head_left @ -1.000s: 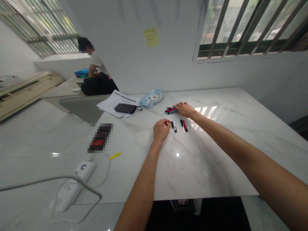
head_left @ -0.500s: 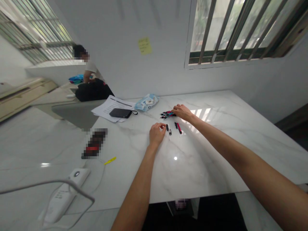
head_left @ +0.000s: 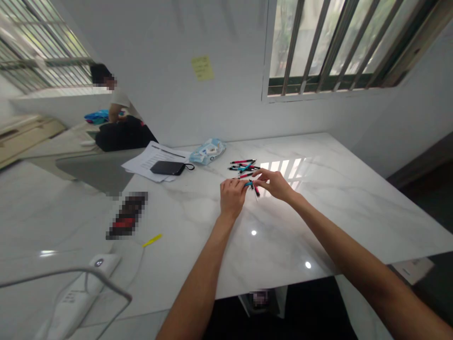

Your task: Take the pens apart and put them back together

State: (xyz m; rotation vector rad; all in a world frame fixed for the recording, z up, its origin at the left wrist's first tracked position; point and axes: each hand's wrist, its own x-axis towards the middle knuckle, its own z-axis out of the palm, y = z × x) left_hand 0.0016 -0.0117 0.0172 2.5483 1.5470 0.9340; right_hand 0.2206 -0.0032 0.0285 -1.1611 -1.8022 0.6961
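A blue pen [head_left: 248,183] spans the short gap between my two hands, just above the white marble-look table. My left hand [head_left: 231,197] is closed around its left end. The fingertips of my right hand [head_left: 275,184] pinch its dark right end. Partly hidden below the right fingers lies a red and black pen piece [head_left: 257,191], with a thin white refill [head_left: 256,197] beside it. Beyond the hands is a loose pile of several red, blue and black pens [head_left: 247,167]; one red pen [head_left: 245,175] lies closest to my fingers.
Farther left are a blue-and-white soft packet [head_left: 208,152], paper sheets [head_left: 141,163] and a black pouch [head_left: 167,167] with a strap. A white power strip [head_left: 72,302], a cable and a yellow tag [head_left: 152,241] lie front left. Another person [head_left: 120,113] sits at the far left.
My right hand has come back from the pen pile toward my left hand, bringing a blue pen. My left hand has closed on it. The view has shifted slightly to the right.
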